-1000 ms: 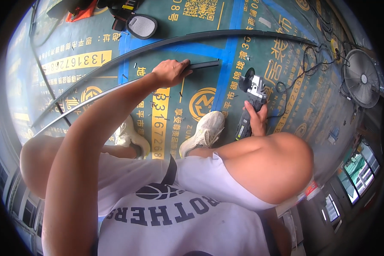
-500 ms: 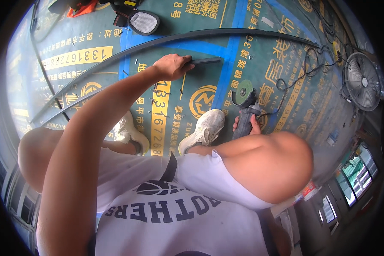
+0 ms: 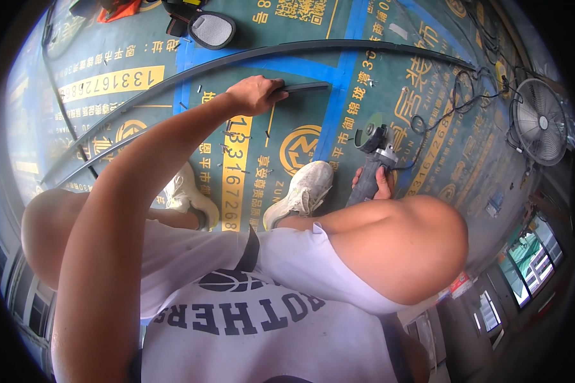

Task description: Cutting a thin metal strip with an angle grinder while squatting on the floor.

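Note:
My left hand (image 3: 255, 96) is closed round a dark narrow profile strip (image 3: 308, 87), whose end sticks out to the right past my fingers. A similar dark length (image 3: 112, 148) comes out on the left of my forearm; the arm hides whether the two are one piece. Low on the right, my right hand (image 3: 382, 183) grips an angle grinder (image 3: 366, 186) by its body, partly hidden behind my knee. Its disc (image 3: 368, 136) and guard point away from me, apart from the strip. Whether the disc spins I cannot tell.
A long dark strip (image 3: 287, 48) arcs across the covered floor beyond my hands. Small offcuts (image 3: 266, 134) lie near my shoes (image 3: 306, 188). A fan (image 3: 540, 122) and black cables (image 3: 457, 96) are at right. A grey mesh-faced pad (image 3: 212, 30) lies at the far side.
The grinder has turned in my right hand, so its disc, earlier facing up, now shows at a steeper tilt. My left hand keeps its hold on the strip, almost unmoved.

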Demonstrator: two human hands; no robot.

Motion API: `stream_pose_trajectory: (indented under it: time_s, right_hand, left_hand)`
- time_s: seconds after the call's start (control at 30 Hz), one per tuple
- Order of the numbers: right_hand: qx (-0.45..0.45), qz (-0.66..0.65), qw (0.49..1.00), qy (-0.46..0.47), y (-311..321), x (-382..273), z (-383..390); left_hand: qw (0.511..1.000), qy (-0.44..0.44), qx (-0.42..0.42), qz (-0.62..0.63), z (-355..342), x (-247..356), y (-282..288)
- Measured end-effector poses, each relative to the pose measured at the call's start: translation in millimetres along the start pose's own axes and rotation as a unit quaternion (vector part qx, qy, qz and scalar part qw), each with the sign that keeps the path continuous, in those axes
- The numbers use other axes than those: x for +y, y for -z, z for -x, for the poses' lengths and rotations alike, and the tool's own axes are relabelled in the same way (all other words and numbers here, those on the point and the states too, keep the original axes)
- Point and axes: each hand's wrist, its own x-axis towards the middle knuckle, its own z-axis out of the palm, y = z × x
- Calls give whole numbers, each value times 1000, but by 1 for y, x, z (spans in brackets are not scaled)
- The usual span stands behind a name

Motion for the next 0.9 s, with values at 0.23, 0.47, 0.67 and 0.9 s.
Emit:
stream_pose_trajectory:
  time_s: [0.23, 0.47, 0.67, 0.9]
  right_hand:
    - [39, -13, 993, 107, -44, -3, -13]
    - [126, 497, 807, 295, -82, -25, -48]
    - [156, 670, 671, 276, -115, -24, -59]
    - [165, 698, 655, 239, -113, -18, -75]
  left_hand:
    - [1000, 16, -4, -1, 2, 3, 1]
    - [1000, 12, 5, -8, -1, -4, -2]
    - [1000, 19, 7, -18, 3, 0, -3]
    - [999, 4, 36, -9, 6, -2, -4]
